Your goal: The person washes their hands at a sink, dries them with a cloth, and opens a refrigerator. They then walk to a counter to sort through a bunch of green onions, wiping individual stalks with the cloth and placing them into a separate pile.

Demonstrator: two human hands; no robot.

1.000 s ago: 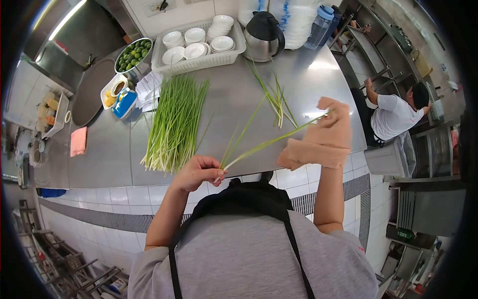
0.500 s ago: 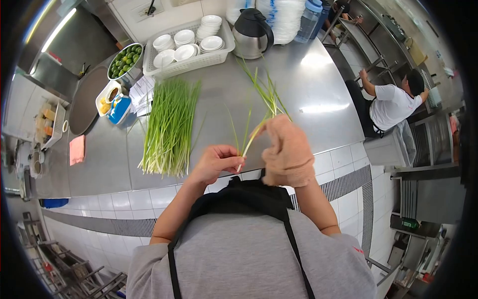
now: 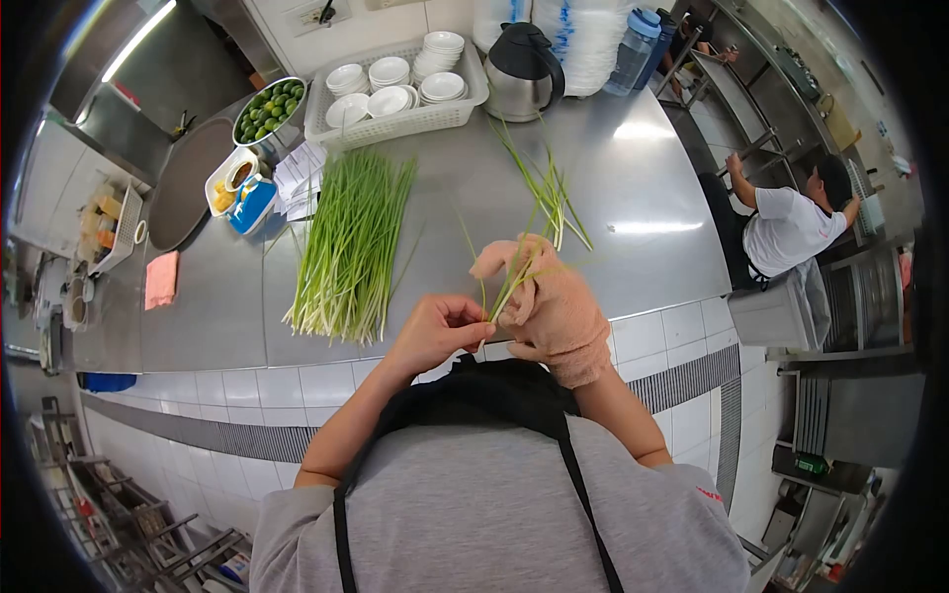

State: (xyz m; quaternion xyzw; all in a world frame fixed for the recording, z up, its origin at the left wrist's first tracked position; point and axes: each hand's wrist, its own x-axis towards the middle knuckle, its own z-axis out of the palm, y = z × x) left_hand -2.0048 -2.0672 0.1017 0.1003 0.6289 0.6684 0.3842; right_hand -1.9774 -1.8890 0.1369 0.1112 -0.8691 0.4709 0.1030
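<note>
My left hand (image 3: pixel 440 331) is closed, pinching a thin spring onion (image 3: pixel 502 301) at its pale base between thumb and fingers. Its green leaves fan upward, and one slender leaf stands apart to the left. A pinkish terry cloth covering (image 3: pixel 568 331) wraps my right hand (image 3: pixel 549 306), right beside the left. The leaves cross in front of this cloth, whose folds hide the fingers' grip. Beyond the right hand a few loose spring onions (image 3: pixel 559 203) lie on the steel counter (image 3: pixel 652 232). A thick bunch of spring onions (image 3: pixel 351 247) lies left of my hands, white ends toward me.
At the back stand a white basket (image 3: pixel 395 127) of small dishes, a steel jug (image 3: pixel 524 74) and a bowl of green limes (image 3: pixel 269 114). A blue-and-white container (image 3: pixel 252 205) and a pink cloth (image 3: pixel 161 280) lie left. A person (image 3: pixel 791 222) works at right.
The right hand has moved down and left, closer to the left hand. The loose spring onions beyond it show more fully. The view has shifted slightly.
</note>
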